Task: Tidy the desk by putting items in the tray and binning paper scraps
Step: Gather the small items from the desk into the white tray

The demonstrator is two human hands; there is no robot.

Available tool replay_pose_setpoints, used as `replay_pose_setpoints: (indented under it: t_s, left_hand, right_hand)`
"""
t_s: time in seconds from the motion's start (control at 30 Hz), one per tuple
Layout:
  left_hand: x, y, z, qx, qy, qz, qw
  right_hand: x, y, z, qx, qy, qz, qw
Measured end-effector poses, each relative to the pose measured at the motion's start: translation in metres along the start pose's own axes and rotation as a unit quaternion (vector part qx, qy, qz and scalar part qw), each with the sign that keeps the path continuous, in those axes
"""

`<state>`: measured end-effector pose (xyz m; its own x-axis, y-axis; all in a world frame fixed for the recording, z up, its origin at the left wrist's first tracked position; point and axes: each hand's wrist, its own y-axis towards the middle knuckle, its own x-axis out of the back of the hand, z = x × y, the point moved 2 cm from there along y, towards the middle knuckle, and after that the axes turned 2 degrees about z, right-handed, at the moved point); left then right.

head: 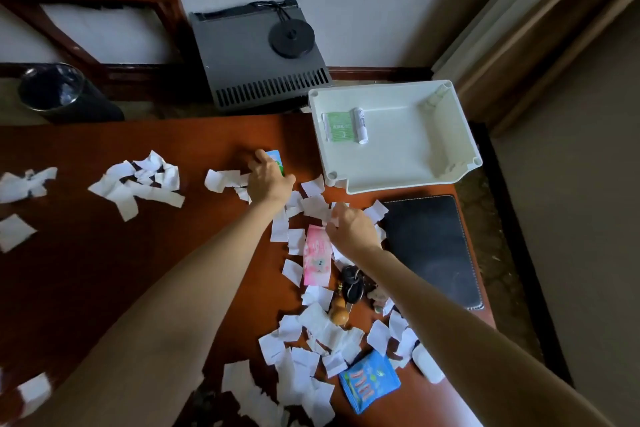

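A white tray [460,135] stands at the desk's far right corner with a green packet [337,126] and a small white tube [360,125] inside. White paper scraps [138,180] lie scattered across the brown desk [104,253]. My left hand [268,180] rests on a small blue-green card [277,159], fingers curled over it. My right hand [351,227] is closed on paper scraps beside a pink packet [316,255]. A bunch of keys with a wooden gourd charm [348,291] and a blue sachet [369,381] lie nearer me.
A black bin [52,90] stands on the floor beyond the desk's far left. A black folder [433,246] lies at the desk's right edge. A dark box [256,55] with a round kettle base sits behind the desk. A small white object [427,364] lies near the blue sachet.
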<state>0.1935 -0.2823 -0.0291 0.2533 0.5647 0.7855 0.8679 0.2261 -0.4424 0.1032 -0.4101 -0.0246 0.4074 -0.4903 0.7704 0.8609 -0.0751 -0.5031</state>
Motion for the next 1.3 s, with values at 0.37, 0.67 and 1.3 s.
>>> replay_pose_setpoints:
  t_s: [0.37, 0.67, 1.3]
  left_hand:
    - [0.016, -0.076, 0.047, -0.036, -0.118, -0.033, 0.992]
    - [0.035, -0.113, 0.073, -0.014, -0.125, -0.044, 0.991]
    - [0.011, -0.085, -0.105, -0.120, -0.138, -0.027, 0.983]
  right_hand:
    - [-0.035, -0.042, 0.012, -0.043, -0.037, 0.031, 0.998]
    - [-0.038, -0.061, 0.034, -0.016, 0.000, -0.028, 0.999]
    - [0.116, 0.019, -0.055, -0.057, 0.092, -0.168, 0.980]
